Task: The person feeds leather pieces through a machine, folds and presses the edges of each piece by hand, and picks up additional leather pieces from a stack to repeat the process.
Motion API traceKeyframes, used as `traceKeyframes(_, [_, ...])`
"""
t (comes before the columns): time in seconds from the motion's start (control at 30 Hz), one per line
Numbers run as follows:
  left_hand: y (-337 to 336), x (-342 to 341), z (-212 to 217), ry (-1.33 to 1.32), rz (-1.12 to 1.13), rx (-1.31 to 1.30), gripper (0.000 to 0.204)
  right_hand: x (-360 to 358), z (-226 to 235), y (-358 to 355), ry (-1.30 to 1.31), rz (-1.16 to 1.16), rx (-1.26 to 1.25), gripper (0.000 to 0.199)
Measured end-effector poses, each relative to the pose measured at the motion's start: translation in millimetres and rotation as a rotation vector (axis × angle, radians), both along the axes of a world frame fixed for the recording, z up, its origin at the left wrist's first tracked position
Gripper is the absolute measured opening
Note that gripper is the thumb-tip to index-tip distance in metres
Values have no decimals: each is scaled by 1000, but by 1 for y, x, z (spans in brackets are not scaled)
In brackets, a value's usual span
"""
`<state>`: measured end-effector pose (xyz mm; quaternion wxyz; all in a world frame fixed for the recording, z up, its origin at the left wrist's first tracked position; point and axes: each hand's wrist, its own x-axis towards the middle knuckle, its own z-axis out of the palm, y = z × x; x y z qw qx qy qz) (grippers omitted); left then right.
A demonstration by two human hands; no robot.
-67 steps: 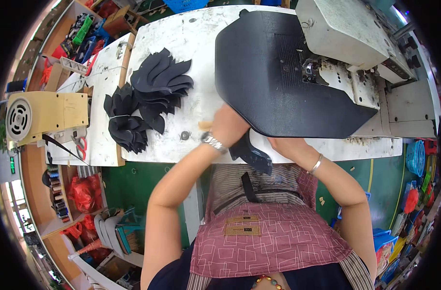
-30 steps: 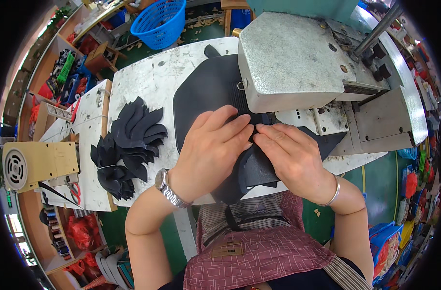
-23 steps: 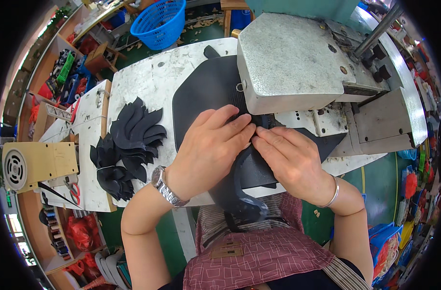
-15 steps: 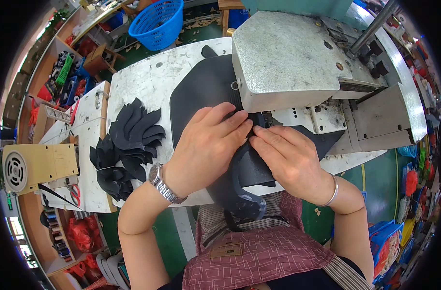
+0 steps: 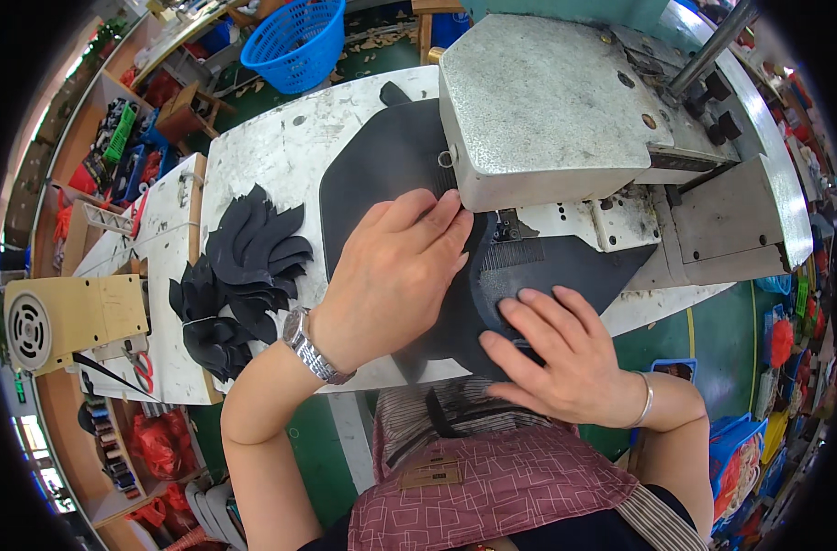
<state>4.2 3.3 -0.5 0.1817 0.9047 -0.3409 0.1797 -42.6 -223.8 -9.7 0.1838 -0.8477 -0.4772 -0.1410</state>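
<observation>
Head view: dark curved leather-like piece (image 5: 474, 289) lies on black angular work plate (image 5: 584, 274), at 7 o'clock from grey metal machine head (image 5: 542, 119). Left hand (image 5: 391, 271) at piece's 9 o'clock: fingers bunched narrow, pinch can't tell. Right hand (image 5: 565, 363), 4 o'clock: fingers spread wide. Keep piece flat, fingertips clear of machine head.

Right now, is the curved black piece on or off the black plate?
At least partly on: the piece shows over the plate beside the left hand.

Piled pieces (image 5: 258, 241) left of machine (image 5: 547, 106)
</observation>
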Motion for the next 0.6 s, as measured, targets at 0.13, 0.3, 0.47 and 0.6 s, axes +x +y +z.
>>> traceKeyframes(0.13, [-3,-2,0,5,11,8,38,10,0,-20,-104,-104,24,38])
traceKeyframes(0.3, [-6,-4,7,120,38,24,42,40,9,-42,-226,-87,110,32])
traceKeyframes(0.47, [-6,1,5,100,43,19,47,53,16,-49,-372,-85,12,31])
traceKeyframes(0.6, [-6,6,5,79,51,9,55,53,16,-48,-425,-88,-67,31])
